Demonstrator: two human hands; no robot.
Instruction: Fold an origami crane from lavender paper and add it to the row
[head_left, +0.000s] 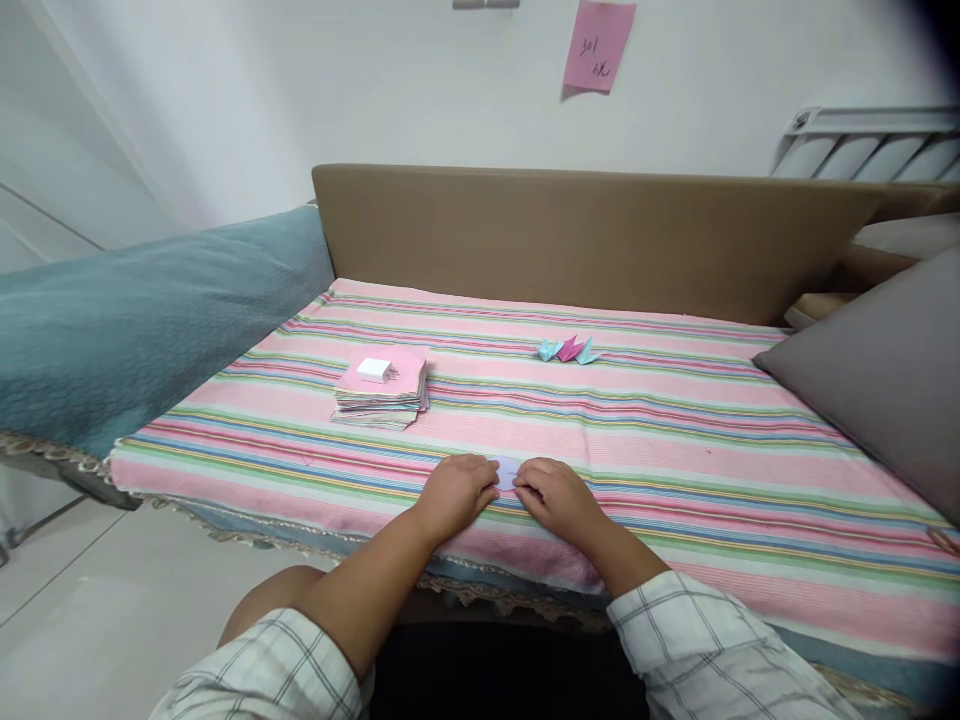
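A small folded piece of lilac paper (507, 473) lies low over the striped cloth, between my two hands near the front edge. My left hand (456, 488) has its fingers closed on the paper's left side. From the right, my right hand (556, 498) pinches the other side between thumb and fingers. Both hands cover the paper's ends, so only its middle shows. Farther back, several folded paper cranes (568, 349), light blue and magenta, stand in a row. To the left sits a stack of square coloured paper (382, 390), pink on top.
A white plug adapter (375, 370) rests on the paper stack. The pink striped cloth (660, 400) covers the seat. Behind it rises a brown backrest (570, 245); a grey cushion (877, 370) leans at the right. A blue-covered armrest (165, 310) bounds the left side.
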